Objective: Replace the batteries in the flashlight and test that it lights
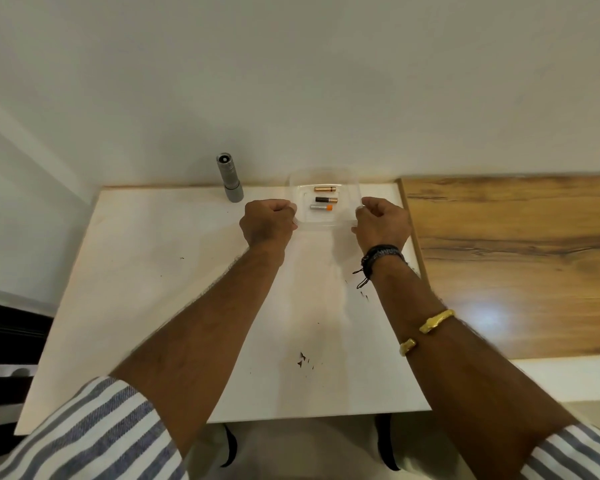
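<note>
Gripping clear tray (pixel 326 221) at both sides | left hand (pixel 267 220), right hand (pixel 381 221) fingers closed on rims | batteries (pixel 323 199) between fingers, kept level | flashlight (pixel 229 178) left of fingers, untouched

Both hands are on a clear plastic tray (pixel 347 183) at the far edge of the white table (pixel 160 289). The left hand (pixel 267 221) pinches the tray's left rim, the right hand (pixel 381 221) pinches its right rim. Between the two sets of fingers lie three batteries: a copper one (pixel 325 189) farthest, a black one (pixel 326 200) in the middle, and a silver one with an orange end (pixel 321 207) nearest. Past the left fingers, well apart from the tray, a grey flashlight (pixel 229 178) stands upright.
</note>
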Motion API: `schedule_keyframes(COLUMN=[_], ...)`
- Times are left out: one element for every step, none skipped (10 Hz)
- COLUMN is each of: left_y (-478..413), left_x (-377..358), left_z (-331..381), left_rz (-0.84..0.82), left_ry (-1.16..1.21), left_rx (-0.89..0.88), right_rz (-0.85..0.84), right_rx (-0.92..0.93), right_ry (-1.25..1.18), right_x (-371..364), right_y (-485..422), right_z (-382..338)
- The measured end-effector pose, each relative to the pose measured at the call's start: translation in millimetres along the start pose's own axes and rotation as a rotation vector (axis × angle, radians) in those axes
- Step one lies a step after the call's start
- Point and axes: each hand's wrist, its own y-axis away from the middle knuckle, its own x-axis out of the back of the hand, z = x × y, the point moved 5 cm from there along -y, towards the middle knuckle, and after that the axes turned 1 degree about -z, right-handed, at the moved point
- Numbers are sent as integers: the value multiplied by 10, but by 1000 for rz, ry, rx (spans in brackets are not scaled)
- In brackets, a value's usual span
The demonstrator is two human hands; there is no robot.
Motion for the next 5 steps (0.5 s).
schedule_keyframes(left_y=[-13, -27, -7, 66, 252], left_x=[1, -15, 2, 58, 180], left_z=[-19, -31, -13, -13, 62], left_rz=[15, 23, 11, -14, -22], left_ry=[-26, -29, -4, -9, -43], left_rx=[-16, -29, -5, -5, -55], right_rz=[-8, -9, -36, -36, -1], right_rx=[3, 9, 1, 29, 89], right_ry=[12, 16, 3, 24, 18], right_x=[-14, -3, 11, 74, 178], right_y=[16, 2, 40, 136, 300], right_z=[5, 16, -14, -78, -155])
